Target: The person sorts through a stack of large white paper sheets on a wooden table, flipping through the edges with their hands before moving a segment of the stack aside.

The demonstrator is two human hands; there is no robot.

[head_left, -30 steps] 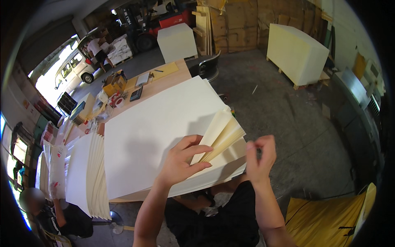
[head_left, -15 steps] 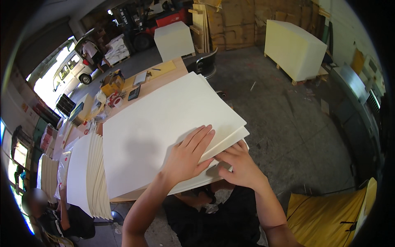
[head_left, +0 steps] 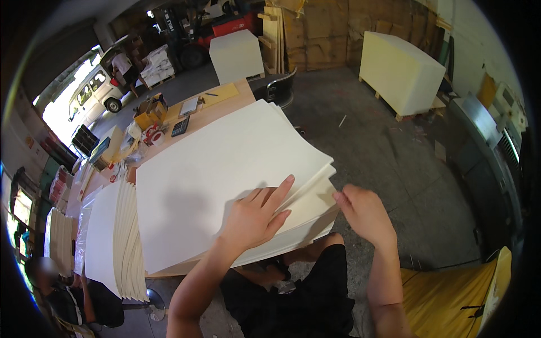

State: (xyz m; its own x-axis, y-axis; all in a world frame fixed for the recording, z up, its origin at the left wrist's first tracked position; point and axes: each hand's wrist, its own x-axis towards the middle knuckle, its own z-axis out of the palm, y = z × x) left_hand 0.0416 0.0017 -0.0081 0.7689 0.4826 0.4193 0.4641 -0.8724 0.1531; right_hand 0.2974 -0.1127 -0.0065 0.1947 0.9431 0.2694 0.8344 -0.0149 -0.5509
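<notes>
A stack of large white paper sheets (head_left: 208, 152) lies across the table in front of me, with its layers fanned along the near right edge. My left hand (head_left: 251, 219) rests on the top sheets, index finger stretched out and thumb apart along the lifted edge. Beyond the right corner, my right hand (head_left: 366, 214) is closed, its thumb tip at the corner of the lower sheets (head_left: 315, 200). Its curled fingers are partly hidden, so how many sheets it pinches cannot be seen.
Another fanned paper stack (head_left: 127, 242) stands to the left, near a seated person (head_left: 93, 301). A calculator (head_left: 180, 127), tape rolls (head_left: 155, 137) and a yellow box (head_left: 151, 112) sit on the table (head_left: 228, 104). Behind are wrapped pallet loads (head_left: 400, 73), a chair (head_left: 279, 87) and a forklift (head_left: 194, 48).
My right hand has pulled out from between the sheets and moved right to their corner, closing there. My left hand stays on the stack, its fingers more bent.
</notes>
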